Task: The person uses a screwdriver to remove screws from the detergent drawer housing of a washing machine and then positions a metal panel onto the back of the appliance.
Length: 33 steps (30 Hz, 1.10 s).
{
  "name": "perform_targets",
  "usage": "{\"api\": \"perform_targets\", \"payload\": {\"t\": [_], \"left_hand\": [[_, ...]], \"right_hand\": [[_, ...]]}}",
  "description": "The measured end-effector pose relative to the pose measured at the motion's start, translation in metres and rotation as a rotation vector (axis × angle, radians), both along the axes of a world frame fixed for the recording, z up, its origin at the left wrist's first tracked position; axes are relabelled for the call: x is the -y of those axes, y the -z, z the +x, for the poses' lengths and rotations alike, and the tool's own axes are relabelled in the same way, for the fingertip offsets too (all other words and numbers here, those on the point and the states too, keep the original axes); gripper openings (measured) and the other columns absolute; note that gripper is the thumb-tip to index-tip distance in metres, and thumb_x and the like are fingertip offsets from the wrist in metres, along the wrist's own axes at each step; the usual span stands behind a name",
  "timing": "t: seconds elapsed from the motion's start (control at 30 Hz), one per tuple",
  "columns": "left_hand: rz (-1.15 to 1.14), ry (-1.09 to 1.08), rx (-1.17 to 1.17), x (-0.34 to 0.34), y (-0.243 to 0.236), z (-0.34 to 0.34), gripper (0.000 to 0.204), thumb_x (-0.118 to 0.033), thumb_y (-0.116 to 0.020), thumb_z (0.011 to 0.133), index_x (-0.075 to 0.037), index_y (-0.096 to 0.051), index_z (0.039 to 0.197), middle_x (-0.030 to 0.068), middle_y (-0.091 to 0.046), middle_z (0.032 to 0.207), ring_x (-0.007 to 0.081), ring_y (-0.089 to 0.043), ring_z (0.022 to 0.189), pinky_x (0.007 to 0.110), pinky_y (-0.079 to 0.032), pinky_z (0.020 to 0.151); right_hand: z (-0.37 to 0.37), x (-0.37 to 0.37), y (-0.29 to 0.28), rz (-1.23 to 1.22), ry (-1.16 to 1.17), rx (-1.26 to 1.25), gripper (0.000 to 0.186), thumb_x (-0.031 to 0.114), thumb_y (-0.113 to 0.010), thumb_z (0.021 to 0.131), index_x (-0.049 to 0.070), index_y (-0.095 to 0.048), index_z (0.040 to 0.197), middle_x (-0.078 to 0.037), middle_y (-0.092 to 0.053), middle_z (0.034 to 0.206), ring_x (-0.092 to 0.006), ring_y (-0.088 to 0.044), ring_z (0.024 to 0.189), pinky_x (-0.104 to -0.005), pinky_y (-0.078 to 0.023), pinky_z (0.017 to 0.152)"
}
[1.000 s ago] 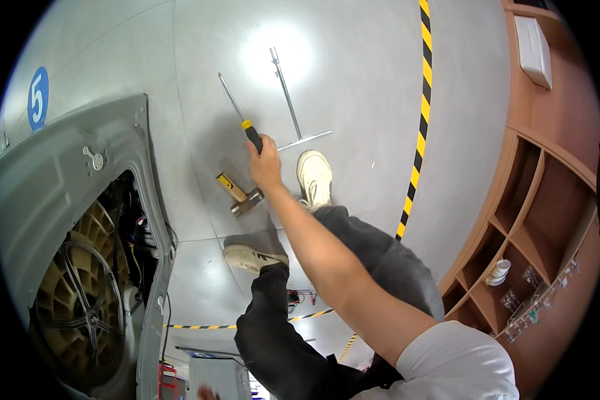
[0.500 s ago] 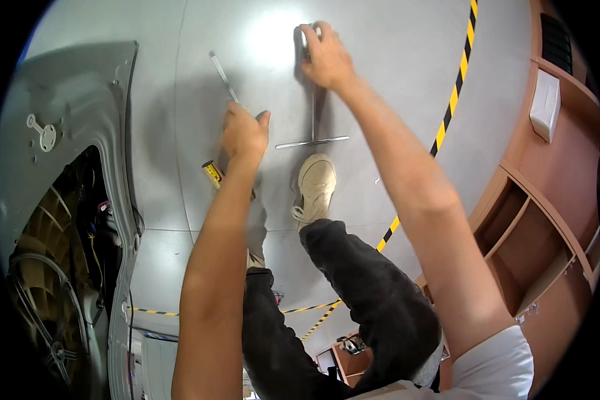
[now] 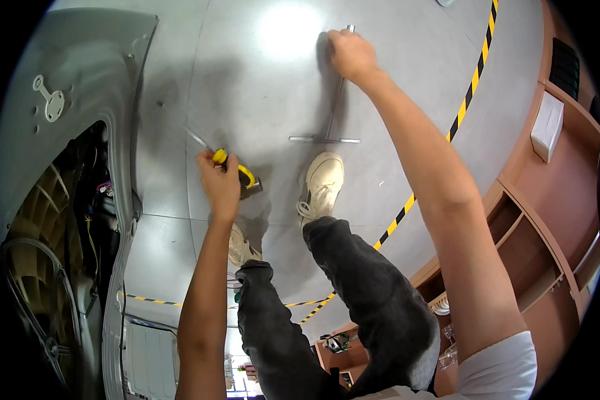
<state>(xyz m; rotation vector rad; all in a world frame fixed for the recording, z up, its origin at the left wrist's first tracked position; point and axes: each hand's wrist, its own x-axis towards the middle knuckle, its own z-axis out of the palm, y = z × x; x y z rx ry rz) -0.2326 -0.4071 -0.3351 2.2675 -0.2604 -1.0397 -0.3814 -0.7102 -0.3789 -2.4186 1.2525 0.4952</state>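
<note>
My right hand (image 3: 353,57) is closed around the far end of a T-handle socket wrench (image 3: 335,107). The wrench's socket tip shows just past my fingers, and its crossbar lies nearest my right shoe. My left hand (image 3: 219,183) is closed, with thumb and fingers at the yellow end of a yellow-and-black tool (image 3: 247,177). That tool has a grey, block-like end; its exact kind is unclear. A thin metal rod (image 3: 198,139), blurred at its tip, sticks out past the left fingers. Whether it joins the tool or is held separately, I cannot tell.
A grey car door (image 3: 103,50) with an opening full of wires stands on the left. Brown shelving (image 3: 540,213) with a white box (image 3: 547,127) curves along the right. Yellow-and-black tape (image 3: 470,93) runs across the grey floor. My shoes (image 3: 325,175) stand close by.
My left hand has come nearer, with its fingers now at the yellow-and-black tool. My right hand has shifted along the wrench, so the socket tip now shows beyond it.
</note>
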Motion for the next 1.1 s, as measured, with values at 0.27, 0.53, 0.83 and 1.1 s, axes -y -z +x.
{"api": "perform_targets", "payload": {"t": [0.27,0.53,0.83,1.1], "left_hand": [[0.009,0.069,-0.052,-0.049,-0.055,0.008,0.034,-0.006,-0.059,0.085,0.002,-0.039,0.111,0.0108,-0.055,0.091,0.015,-0.055,0.082,0.028,-0.045,0.073],[0.195,0.462,-0.016,-0.102,-0.275,-0.006,0.031,-0.012,-0.057,0.081,-0.003,-0.043,0.106,0.0245,-0.057,0.088,0.044,-0.057,0.084,0.047,-0.044,0.071],[0.374,0.5,0.145,-0.172,-0.571,-0.008,0.039,-0.037,-0.057,0.085,-0.004,-0.058,0.105,0.0239,-0.064,0.083,0.0382,-0.062,0.081,0.045,-0.047,0.072],[-0.103,0.392,0.029,-0.038,-0.626,-0.02,0.036,-0.033,-0.048,0.093,0.0,-0.063,0.09,0.0186,-0.058,0.066,0.0264,-0.057,0.062,0.041,-0.041,0.058]], "right_hand": [[-0.051,-0.02,-0.092,1.139,1.393,1.248,0.019,0.007,-0.059,0.083,0.0,-0.056,0.101,-0.009,-0.058,0.091,-0.0175,-0.057,0.083,-0.0279,-0.048,0.071],[-0.083,-0.106,-0.31,1.585,1.455,1.534,0.031,0.021,-0.047,0.093,0.011,-0.038,0.064,0.0,-0.04,0.062,-0.0115,-0.033,0.049,-0.0251,-0.031,0.045],[-0.121,-0.14,-0.578,1.316,1.114,0.723,0.038,0.031,-0.06,0.089,0.011,-0.05,0.058,0.005,-0.039,0.049,-0.0064,-0.032,0.042,-0.0246,-0.024,0.039],[-0.125,-0.038,-0.681,0.939,0.709,0.544,0.044,0.045,-0.057,0.089,0.008,-0.058,0.065,0.006,-0.038,0.052,-0.0064,-0.03,0.046,-0.0265,-0.025,0.043]]}}
